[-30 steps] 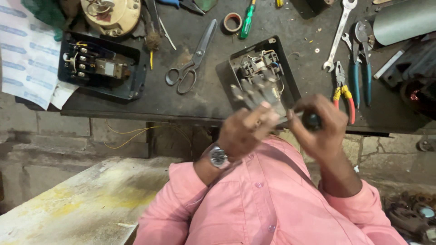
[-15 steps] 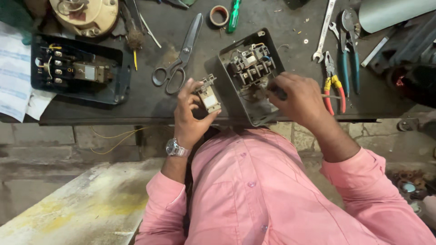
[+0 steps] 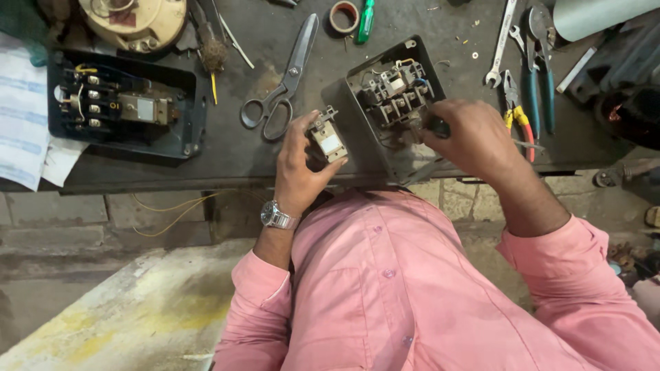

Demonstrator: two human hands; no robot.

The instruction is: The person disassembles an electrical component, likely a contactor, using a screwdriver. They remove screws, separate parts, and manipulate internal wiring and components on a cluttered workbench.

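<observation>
My left hand [image 3: 301,165] grips a small grey and cream electrical component [image 3: 326,137] at the near edge of the dark workbench [image 3: 227,161]. Just to its right an open grey switch box [image 3: 385,103] with terminals and wires inside rests tilted on the bench edge. My right hand [image 3: 467,137] is closed on a dark tool handle [image 3: 437,126] whose tip sits inside the box; the tip itself is hidden by my fingers.
Scissors [image 3: 283,82] lie left of the box. A second open black box [image 3: 124,106] with wiring sits at far left beside papers [image 3: 24,130]. Pliers [image 3: 517,110], a spanner [image 3: 500,45], a tape roll [image 3: 344,15] and a green screwdriver [image 3: 364,20] lie behind.
Both hands came down from in front of my chest to the bench. My left hand now holds the component apart from the box, and my right hand has moved the tool into it.
</observation>
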